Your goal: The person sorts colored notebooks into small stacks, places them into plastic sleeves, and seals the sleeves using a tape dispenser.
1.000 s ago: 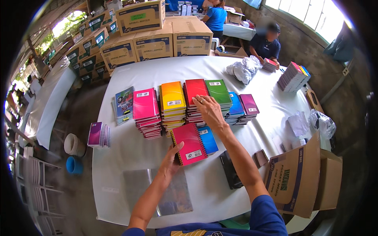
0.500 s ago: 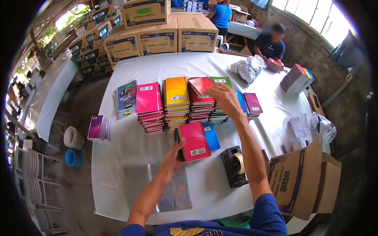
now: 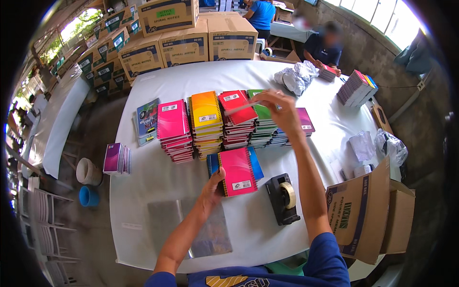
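Observation:
My left hand [image 3: 213, 190] grips the left edge of a pink spiral notebook [image 3: 236, 167], its thumb on the cover. Blue notebooks [image 3: 257, 165] lie just beyond and partly beneath it. A thin notebook [image 3: 243, 109], seen nearly edge-on and blurred, is pinched in my right hand [image 3: 279, 109] above the red notebook stack [image 3: 239, 125]. Beside that stack stand a pink stack [image 3: 173, 119], a yellow stack [image 3: 204, 107] and a green stack [image 3: 259, 112]. My right hand and forearm partly cover the blue and purple stacks at the right end.
A black tape dispenser [image 3: 283, 198] sits right of my left hand, and clear plastic sheets [image 3: 210, 234] lie in front of me. An opened carton [image 3: 358, 215] stands at the right edge. Purple notebooks [image 3: 114, 159] are at the left edge. A co-worker [image 3: 325, 50] sits across the table.
My right hand has lifted the red notebook off its stack and tilted it edge-on, uncovering another red cover. The left hand keeps its hold on the pink notebook. The view has shifted slightly.

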